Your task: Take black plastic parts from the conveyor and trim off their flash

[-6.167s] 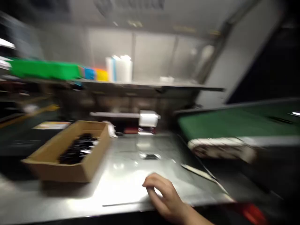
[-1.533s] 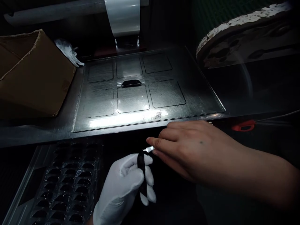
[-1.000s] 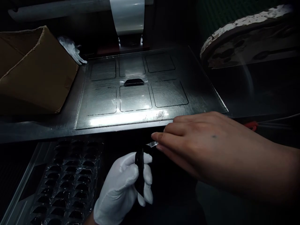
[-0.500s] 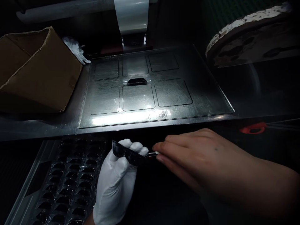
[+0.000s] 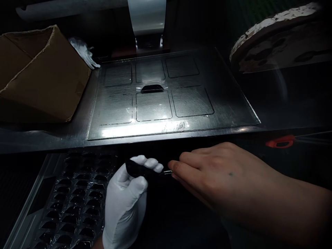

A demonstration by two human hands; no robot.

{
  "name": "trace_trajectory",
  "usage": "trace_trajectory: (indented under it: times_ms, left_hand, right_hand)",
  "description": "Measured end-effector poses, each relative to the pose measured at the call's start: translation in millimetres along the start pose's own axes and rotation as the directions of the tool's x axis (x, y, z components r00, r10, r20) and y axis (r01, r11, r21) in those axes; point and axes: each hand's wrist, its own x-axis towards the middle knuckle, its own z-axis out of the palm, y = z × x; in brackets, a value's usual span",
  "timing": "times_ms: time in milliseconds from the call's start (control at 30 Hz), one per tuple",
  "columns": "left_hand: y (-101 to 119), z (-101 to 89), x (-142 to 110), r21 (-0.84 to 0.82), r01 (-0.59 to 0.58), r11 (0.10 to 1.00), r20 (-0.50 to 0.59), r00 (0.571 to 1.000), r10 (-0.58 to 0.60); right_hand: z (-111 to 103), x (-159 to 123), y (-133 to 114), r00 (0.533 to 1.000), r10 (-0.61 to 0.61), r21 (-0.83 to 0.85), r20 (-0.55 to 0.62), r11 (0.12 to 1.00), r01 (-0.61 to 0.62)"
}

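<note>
Down below the front edge of the desk (image 5: pixel 52 143), a slim black part (image 5: pixel 138 170) lies crosswise in the gloved left hand (image 5: pixel 127 200), whose fingers are curled around it. At the part's right end a small bright tab (image 5: pixel 168 172) sticks out, and the bare right hand (image 5: pixel 215 173) pinches it between fingertips. Just left of the hands sits a clear blister tray (image 5: pixel 70 204) with rows of pockets. Up on the desk lies a metal plate (image 5: pixel 194 114) marked with six rectangles, a dark piece (image 5: pixel 151 88) resting near its middle. A cardboard box (image 5: pixel 44 76) stands at the left, with a white roll (image 5: pixel 147 15) behind the plate.
</note>
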Motion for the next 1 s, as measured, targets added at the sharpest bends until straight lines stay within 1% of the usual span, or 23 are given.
trace_trajectory:
  times_ms: [100, 167, 333, 400, 433, 500, 533, 600, 667, 700, 733, 800, 900, 1000]
  left_hand:
    - [0.4, -0.3, -0.5, 0.083, -0.027, 0.996, -0.002, 1.0, 0.027]
    - [0.6, 0.6, -0.4, 0.136, -0.07, 0.988, 0.002, 0.998, 0.07]
    - [-2.5, 0.1, -2.9, 0.297, -0.178, 0.938, -0.015, 0.982, 0.191]
    - [-4.3, -1.4, -4.2, 0.33, -0.196, 0.924, -0.014, 0.977, 0.212]
    - [-4.8, -1.9, -4.5, 0.319, -0.192, 0.928, -0.015, 0.978, 0.208]
    - [-4.7, -2.0, -4.2, 0.23, -0.143, 0.963, -0.024, 0.988, 0.152]
    - [-4.0, -1.7, -3.6, 0.16, -0.086, 0.983, -0.026, 0.996, 0.091]
    - [-1.5, -1.1, -2.0, 0.021, 0.083, 0.996, 0.008, 0.997, -0.083]
    - [1.1, -1.5, -0.6, -0.044, 0.243, 0.969, 0.107, 0.965, -0.238]
    - [2.0, -2.0, -0.1, -0.048, 0.298, 0.953, 0.163, 0.944, -0.287]
    - [2.6, -2.6, 0.2, -0.045, 0.324, 0.945, 0.213, 0.927, -0.308]
    - [2.8, -3.5, 0.3, -0.047, 0.331, 0.942, 0.279, 0.91, -0.306]
    - [2.7, -3.1, -0.1, -0.074, 0.333, 0.94, 0.33, 0.898, -0.292]
    - [3.7, -2.6, -0.6, -0.074, 0.359, 0.93, 0.366, 0.878, -0.309]
  right_hand:
    - [-0.3, -1.0, -0.4, 1.0, 0.006, 0.001, 0.022, 1.0, -0.006]
    - [0.7, -1.9, -1.1, 0.999, 0.022, 0.021, 0.027, 1.0, -0.023]
    - [3.9, -4.0, -5.6, 0.995, 0.065, 0.133, 0.07, 0.988, -0.074]
    - [3.1, -4.8, -6.1, 0.994, 0.06, 0.164, 0.092, 0.984, -0.074]
    - [2.0, -5.0, -5.6, 0.994, 0.062, 0.173, 0.085, 0.982, -0.076]
    - [-1.6, -4.9, -3.0, 0.997, 0.077, 0.183, 0.02, 0.98, -0.079]
    - [-3.9, -4.4, -1.3, 0.995, 0.089, 0.183, -0.037, 0.98, -0.081]
    - [-9.0, -2.5, 2.0, 0.985, 0.096, 0.16, -0.143, 0.984, -0.073]
    - [-13.7, 0.3, 4.0, 0.982, 0.065, 0.105, -0.18, 0.993, -0.047]
    - [-15.5, 1.9, 4.5, 0.983, 0.047, 0.079, -0.179, 0.996, -0.033]
    - [-17.0, 3.3, 4.6, 0.985, 0.033, 0.06, -0.168, 0.998, -0.023]
    - [-18.7, 6.0, 4.4, 0.989, 0.021, 0.036, -0.145, 0.999, -0.016]
    - [-19.4, 8.7, 4.2, 0.994, 0.026, 0.03, -0.106, 0.999, -0.023]
    - [-20.2, 10.4, 5.0, 0.996, 0.026, 0.02, -0.086, 1.0, -0.024]
